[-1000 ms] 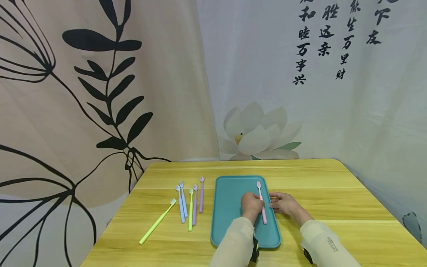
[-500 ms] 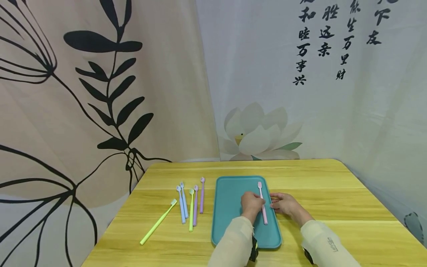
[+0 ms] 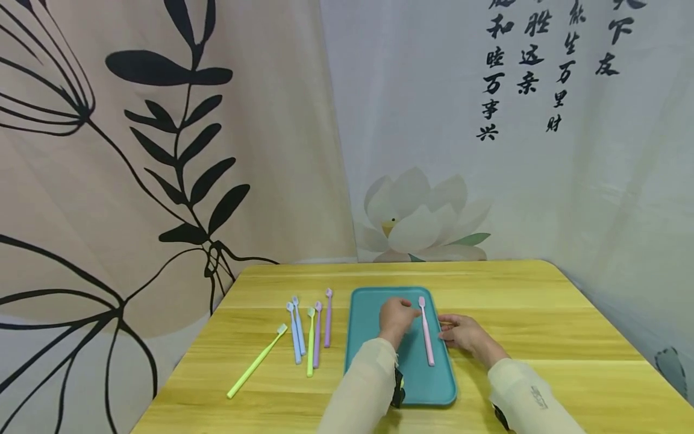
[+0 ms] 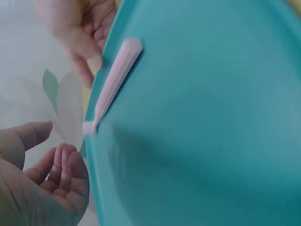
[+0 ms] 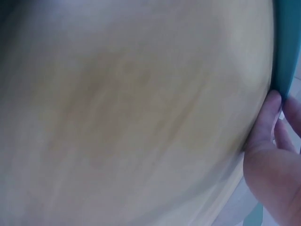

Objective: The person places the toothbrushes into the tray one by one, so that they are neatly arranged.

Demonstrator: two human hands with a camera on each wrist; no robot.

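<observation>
A pink toothbrush (image 3: 427,337) lies lengthwise along the right side of a teal tray (image 3: 358,301), bristle head toward the far end. Over the tray, left of that toothbrush, my left hand (image 3: 396,318) is apart from it and holds nothing. The left wrist view shows this left hand (image 4: 51,188) with thumb spread and fingers loosely bent. At the tray's right rim, my right hand (image 3: 466,336) pinches the edge between thumb and fingers. In the right wrist view the right hand (image 5: 273,165) meets the teal rim (image 5: 286,52).
Left of the tray lie two blue toothbrushes (image 3: 294,334), two purple toothbrushes (image 3: 328,319) and a green toothbrush (image 3: 311,343) side by side. Another green toothbrush (image 3: 256,363) lies slantwise farther left. Behind the wooden table (image 3: 542,301) hangs a printed cloth (image 3: 282,150).
My left hand has let go of the pink toothbrush and moved left and away from me. The toothbrush stays on the tray. My right hand has stayed at the rim.
</observation>
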